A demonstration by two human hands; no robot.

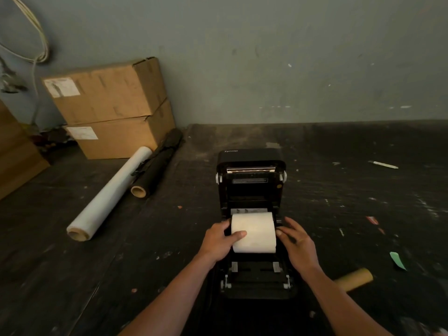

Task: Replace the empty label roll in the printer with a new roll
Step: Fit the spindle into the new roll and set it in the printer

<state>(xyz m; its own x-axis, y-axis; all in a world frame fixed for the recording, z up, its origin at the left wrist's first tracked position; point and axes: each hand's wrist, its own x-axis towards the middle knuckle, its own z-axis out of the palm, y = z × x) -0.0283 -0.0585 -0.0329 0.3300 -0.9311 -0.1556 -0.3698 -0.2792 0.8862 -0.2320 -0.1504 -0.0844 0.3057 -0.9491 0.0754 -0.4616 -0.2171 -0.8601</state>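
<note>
A black label printer (251, 185) stands on the dark table with its lid swung up and back. A full white label roll (257, 232) lies in the open paper bay. My left hand (219, 238) grips the roll's left end, thumb across its front. At the roll's right end my right hand (297, 241) has its fingertips against the side of the roll or the holder there; which one is unclear. A bare brown cardboard core (355, 281) lies on the table to the right of the printer.
Two stacked cardboard boxes (109, 107) stand at the back left against the wall. A white film roll (109, 192) and a black roll (157, 166) lie in front of them. A green scrap (397, 260) and other bits of litter dot the table's right side.
</note>
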